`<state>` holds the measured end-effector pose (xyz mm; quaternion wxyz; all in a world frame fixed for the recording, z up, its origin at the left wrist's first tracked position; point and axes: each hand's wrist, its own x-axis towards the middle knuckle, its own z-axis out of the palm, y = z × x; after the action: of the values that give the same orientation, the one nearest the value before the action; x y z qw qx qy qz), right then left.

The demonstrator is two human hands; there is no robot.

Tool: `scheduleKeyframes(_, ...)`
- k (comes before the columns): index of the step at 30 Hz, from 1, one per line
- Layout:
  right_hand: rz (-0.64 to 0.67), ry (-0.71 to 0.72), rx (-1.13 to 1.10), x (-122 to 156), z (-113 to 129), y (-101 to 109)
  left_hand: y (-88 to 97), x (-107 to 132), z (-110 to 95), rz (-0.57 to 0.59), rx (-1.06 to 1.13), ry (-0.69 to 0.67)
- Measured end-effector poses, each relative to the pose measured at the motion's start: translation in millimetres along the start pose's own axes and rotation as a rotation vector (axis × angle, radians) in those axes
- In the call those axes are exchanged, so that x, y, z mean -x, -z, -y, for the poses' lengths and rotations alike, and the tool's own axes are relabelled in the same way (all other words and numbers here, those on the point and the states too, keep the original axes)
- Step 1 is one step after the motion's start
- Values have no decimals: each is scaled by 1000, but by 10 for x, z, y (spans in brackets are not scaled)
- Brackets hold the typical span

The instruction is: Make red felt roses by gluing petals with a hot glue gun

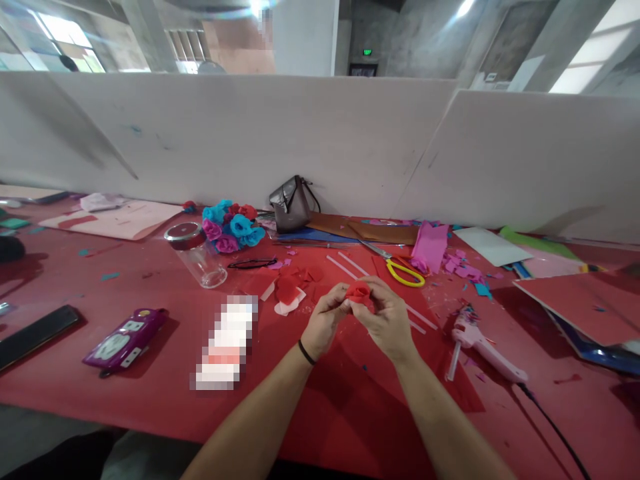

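Observation:
A red paper flower (359, 293) with curled layered petals is held up over the table between my two hands. My left hand (327, 320) pinches its left side, a dark band round the wrist. From the right, my right hand (387, 317) closes its fingers round the same flower. Just left of my hands lie red petal pieces and pale paper cut-outs (289, 303). Clear glue sticks (347, 267) lie behind and beside my hands. Yellow-handled scissors (405, 272) rest beyond my right hand.
A pink glue gun (490, 350) with a black cord lies at the right. Blue, pink and red paper flowers (233, 227), a glass jar (200, 257) and a grey bag (294, 205) stand at the back. A purple case (125, 340) and a phone (40, 333) lie left.

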<state>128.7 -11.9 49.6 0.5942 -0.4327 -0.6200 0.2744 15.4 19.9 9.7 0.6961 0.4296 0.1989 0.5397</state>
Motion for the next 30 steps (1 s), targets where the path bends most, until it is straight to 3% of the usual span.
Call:
scheduleKeyframes(12, -30, -39, 5, -11, 10, -32, -33, 19, -51, -54, -62, 1)
scheduleKeyframes(17, 26, -148, -185, -12, -17, -13, -24, -3, -50, -96, -28, 27)
scheduleKeyframes(22, -72, -324, -473, -13, -64, 26, -21, -11, -58, -114, -19, 37)
scheduleKeyframes(30, -139, -424, -551, -63, -14, 41, -42, -2, -97, -65, -97, 60)
